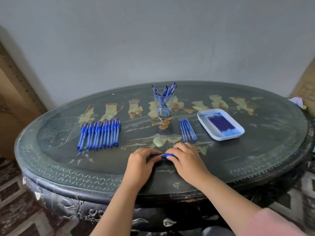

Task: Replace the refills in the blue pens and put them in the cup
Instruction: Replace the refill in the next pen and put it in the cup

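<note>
Both my hands hold one blue pen (167, 155) low over the table's near middle. My left hand (142, 161) pinches its metal tip end, and my right hand (185, 158) grips the blue grip section. A row of several blue pens (99, 133) lies side by side to the left. Several loose refills (187, 129) lie right of centre. A white tray (204, 116) at the right holds a pile of dark blue refills (221, 123). At the back stands a clear glass cup (163, 104) with several blue pens upright in it.
The dark oval table (85, 176) has a painted top under glass and a carved rim. A wall rises close behind it. A crumpled pale paper (296, 101) lies at the far right edge. Patterned floor shows on both sides.
</note>
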The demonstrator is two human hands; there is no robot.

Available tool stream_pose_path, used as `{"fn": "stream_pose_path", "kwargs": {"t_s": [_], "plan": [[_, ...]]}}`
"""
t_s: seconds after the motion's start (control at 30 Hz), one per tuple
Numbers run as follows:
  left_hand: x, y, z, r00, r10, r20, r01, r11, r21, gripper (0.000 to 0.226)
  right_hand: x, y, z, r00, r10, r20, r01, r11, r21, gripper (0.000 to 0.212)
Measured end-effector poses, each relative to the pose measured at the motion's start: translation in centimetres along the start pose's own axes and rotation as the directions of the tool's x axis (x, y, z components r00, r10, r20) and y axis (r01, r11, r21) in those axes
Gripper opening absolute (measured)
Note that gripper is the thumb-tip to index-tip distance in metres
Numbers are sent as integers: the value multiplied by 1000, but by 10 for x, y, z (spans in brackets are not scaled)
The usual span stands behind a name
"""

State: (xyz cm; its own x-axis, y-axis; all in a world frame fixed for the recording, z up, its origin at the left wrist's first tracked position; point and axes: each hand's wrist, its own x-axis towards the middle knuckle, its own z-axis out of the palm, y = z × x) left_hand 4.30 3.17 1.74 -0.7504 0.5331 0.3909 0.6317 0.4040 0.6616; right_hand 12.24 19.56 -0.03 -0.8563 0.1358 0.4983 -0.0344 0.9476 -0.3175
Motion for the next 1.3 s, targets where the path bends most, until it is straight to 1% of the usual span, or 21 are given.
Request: {"fn": "stream_pose_path", "kwargs": {"t_s": [0.07,0.1,0.17,0.37,0.4,0.47,0.5,0.53,0.6,0.63,0.7,0.83,1.03,1.13,1.17,1.23,1.3], "plan": [[0,2,0,1000,-3,16,3,1000,21,12,0,0,1,999,-37,-23,37,999,5,11],[-1,3,0,1000,-6,23,5,999,33,11,0,0,0,998,-55,-25,55,998,2,9],[0,2,0,999,-23,32,22,999,35,10,0,-1,-2,996,-81,-33,81,997,-3,12],[0,1,-1,984,-163,66,163,987,-5,12,-2,-2,-1,986,-153,-60,152,988,-20,24],[0,1,-2,978,-204,51,206,978,-33,14,-2,0,-1,986,-144,-84,143,989,-23,25],[0,-1,-9,950,-311,-10,306,940,-152,22,-1,6,-3,983,-36,-179,38,999,10,25],[0,-2,-11,937,-348,-32,336,921,-196,25,-1,8,-4,974,14,-224,-8,1000,29,24],[0,-2,-11,937,-349,-29,336,919,-208,26,0,7,-5,969,24,-245,-18,999,27,21],[1,-2,-6,960,-279,-7,277,957,-90,22,-1,3,-3,974,-31,-224,24,999,-34,20],[1,-4,-2,971,-240,-18,239,970,-39,17,-1,1,-2,975,-48,-216,38,998,-53,22],[2,-5,2,978,-196,-65,197,980,1,9,-1,1,-3,973,-37,-226,25,998,-54,25],[2,-13,4,983,-166,-84,172,983,68,16,-3,3,-5,976,-51,-211,33,995,-89,23],[3,-11,4,978,-196,-74,199,979,40,21,-1,5,-1,981,-64,-183,44,993,-114,21],[0,-10,3,994,-95,-62,97,995,28,31,-1,6,1,983,-64,-171,47,994,-103,21],[-1,-10,3,997,-51,-60,53,998,27,31,-1,6,2,984,-68,-164,52,994,-100,21],[-1,-11,3,997,6,-71,-4,999,37,24,-1,5,2,986,-97,-137,84,991,-104,19],[-2,-12,4,996,30,-86,-26,999,48,16,-2,4,3,985,-140,-103,129,985,-113,15]]}}
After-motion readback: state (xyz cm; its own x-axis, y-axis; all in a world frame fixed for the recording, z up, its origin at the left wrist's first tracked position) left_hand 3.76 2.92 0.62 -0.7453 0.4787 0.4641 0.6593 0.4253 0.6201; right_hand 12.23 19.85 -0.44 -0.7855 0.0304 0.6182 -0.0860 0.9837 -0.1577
